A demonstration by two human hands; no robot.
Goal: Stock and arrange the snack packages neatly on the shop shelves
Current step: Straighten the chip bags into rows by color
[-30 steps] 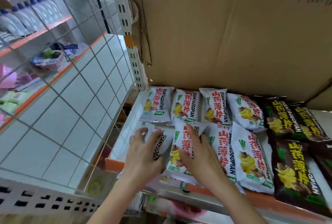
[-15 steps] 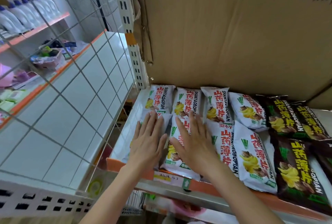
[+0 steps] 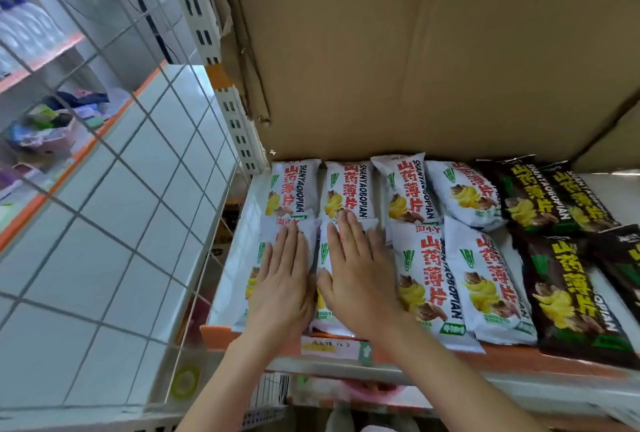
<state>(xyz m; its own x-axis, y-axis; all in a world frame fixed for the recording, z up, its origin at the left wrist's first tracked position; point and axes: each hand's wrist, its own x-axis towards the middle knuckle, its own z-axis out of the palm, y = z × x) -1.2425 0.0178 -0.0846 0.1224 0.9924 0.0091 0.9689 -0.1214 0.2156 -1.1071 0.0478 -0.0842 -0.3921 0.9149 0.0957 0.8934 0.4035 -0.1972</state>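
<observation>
both hands flat, fingers straight and close together — left hand [image 3: 282,288] presses the near-left white snack pack [image 3: 263,279], right hand [image 3: 356,279] presses the pack just right of it [image 3: 325,251], likely flattening them into the front row. no pinch or curl; packs lie under the palms at the shelf's [image 3: 228,279] near-left corner — white row and dark packs [image 3: 568,293] run off right.

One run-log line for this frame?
stage: flattening | left hand: flat on front-left white packet | right hand: flat on next packet | shelf
</observation>
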